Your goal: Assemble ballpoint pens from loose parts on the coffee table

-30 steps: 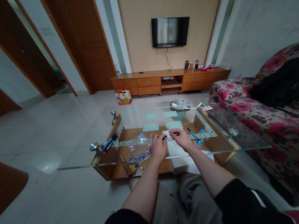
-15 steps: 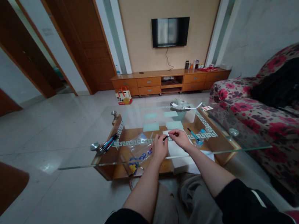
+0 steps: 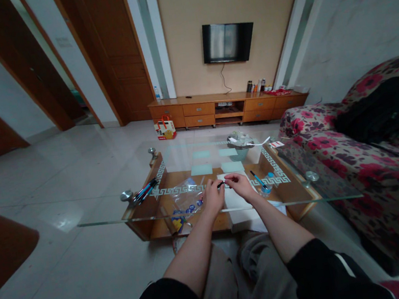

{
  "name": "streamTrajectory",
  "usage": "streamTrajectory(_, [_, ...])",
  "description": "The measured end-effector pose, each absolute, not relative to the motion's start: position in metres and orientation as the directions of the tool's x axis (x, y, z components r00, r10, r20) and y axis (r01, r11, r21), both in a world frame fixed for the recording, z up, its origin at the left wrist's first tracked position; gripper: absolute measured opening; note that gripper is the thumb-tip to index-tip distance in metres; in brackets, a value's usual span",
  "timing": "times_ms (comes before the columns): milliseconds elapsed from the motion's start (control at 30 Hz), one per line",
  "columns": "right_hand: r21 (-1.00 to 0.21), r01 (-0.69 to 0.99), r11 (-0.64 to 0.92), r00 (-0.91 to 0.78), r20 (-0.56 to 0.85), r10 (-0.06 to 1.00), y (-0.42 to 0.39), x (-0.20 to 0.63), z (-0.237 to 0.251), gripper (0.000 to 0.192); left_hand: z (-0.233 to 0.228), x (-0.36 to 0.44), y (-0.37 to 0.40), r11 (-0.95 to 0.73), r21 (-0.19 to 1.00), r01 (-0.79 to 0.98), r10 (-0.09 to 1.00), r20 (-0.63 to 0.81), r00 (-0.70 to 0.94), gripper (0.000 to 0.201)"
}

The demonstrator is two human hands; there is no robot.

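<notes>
My left hand (image 3: 214, 195) pinches a small, thin black piece (image 3: 221, 184), which looks like part of a pen, above the glass table top. Close against its right end, the fingertips of my right hand (image 3: 238, 185) are pressed together; a tiny light-coloured tip shows between the hands, the rest is covered by fingers. To the right lies a blue and black pen (image 3: 258, 179) on the glass. A bunch of several pens (image 3: 146, 190) rests at the table's left side.
The glass coffee table (image 3: 102, 223) has metal knobs at its corners. Beneath the glass are a clear plastic bag (image 3: 185, 196) and a white box (image 3: 239, 219). A waste basket (image 3: 242, 151) stands beyond. At the right is a flowered sofa (image 3: 326, 139).
My right fingers have shifted very slightly at the small black piece. Everything else looks the same.
</notes>
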State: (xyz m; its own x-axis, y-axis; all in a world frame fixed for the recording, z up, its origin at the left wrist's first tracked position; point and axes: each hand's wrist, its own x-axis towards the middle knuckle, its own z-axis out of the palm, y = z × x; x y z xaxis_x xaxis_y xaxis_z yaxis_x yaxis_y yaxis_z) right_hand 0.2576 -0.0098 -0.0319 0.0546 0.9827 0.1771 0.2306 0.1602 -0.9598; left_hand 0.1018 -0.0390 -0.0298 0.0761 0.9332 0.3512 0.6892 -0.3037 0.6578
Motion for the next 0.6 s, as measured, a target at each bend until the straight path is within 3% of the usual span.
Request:
streamTrajectory(233, [-0.946, 0.284, 0.158, 0.006, 0.167, 0.986, -0.01, 0.2574, -0.0334, 0.028, -0.0327, 0.1017, -0.0364, -0.316, 0.652, 0.689, 0.928, 0.364, 0.08, 0.021])
streamTrajectory(433, [-0.859, 0.473, 0.198, -0.004, 0.222, 0.975, -0.0132, 0.258, -0.0292, 0.027, -0.0311, 0.1012, -0.0383, -0.324, 0.644, 0.692, 0.927, 0.361, 0.099, 0.022])
streamTrajectory(600, [-0.762, 0.611, 0.214, -0.011, 0.262, 0.965, -0.0169, 0.2585, -0.025, 0.037, -0.0297, 0.1025, -0.0405, -0.337, 0.628, 0.702, 0.928, 0.345, 0.137, 0.02])
